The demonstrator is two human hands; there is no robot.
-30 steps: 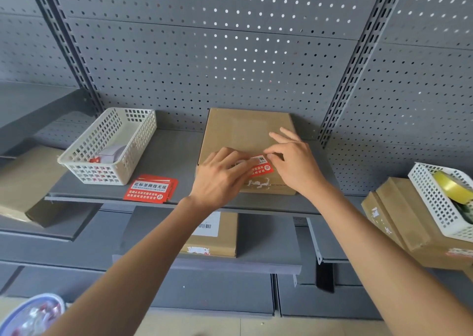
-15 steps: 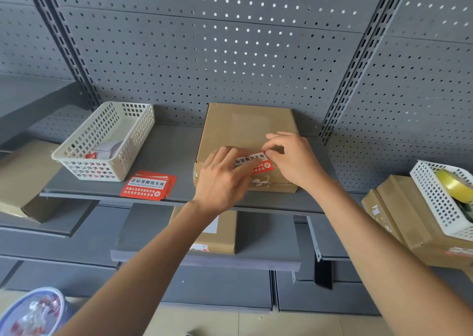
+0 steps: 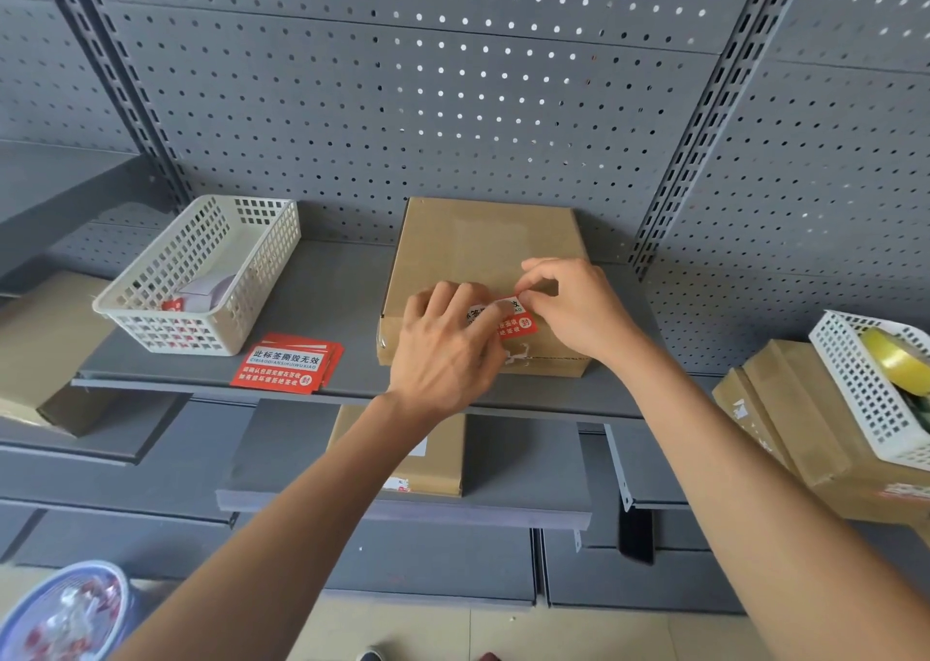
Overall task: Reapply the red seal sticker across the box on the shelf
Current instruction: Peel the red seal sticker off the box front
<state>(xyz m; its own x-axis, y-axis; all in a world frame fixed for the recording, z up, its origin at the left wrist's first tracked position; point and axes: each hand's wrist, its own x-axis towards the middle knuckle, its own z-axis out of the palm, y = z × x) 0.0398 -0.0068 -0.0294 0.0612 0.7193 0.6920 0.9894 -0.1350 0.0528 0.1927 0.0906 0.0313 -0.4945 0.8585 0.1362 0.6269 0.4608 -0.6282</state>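
Note:
A flat brown cardboard box (image 3: 483,247) lies on the grey shelf (image 3: 332,303) against the pegboard. A red and white seal sticker (image 3: 516,325) sits on the box's top near its front edge. My left hand (image 3: 443,348) rests on the box, its fingers pressing the sticker's left part flat. My right hand (image 3: 578,308) pinches the sticker's upper right corner between thumb and forefinger. Most of the sticker is hidden under my fingers.
A stack of spare red stickers (image 3: 287,366) lies left of the box, beside a white basket (image 3: 201,277). More cardboard boxes (image 3: 805,419) and a basket with a tape roll (image 3: 896,358) stand at the right. A box (image 3: 433,454) lies on the lower shelf.
My right hand's fingers have curled from flat on the sticker to pinching its upper right corner. My left hand has stayed on the sticker. The view has tilted slightly.

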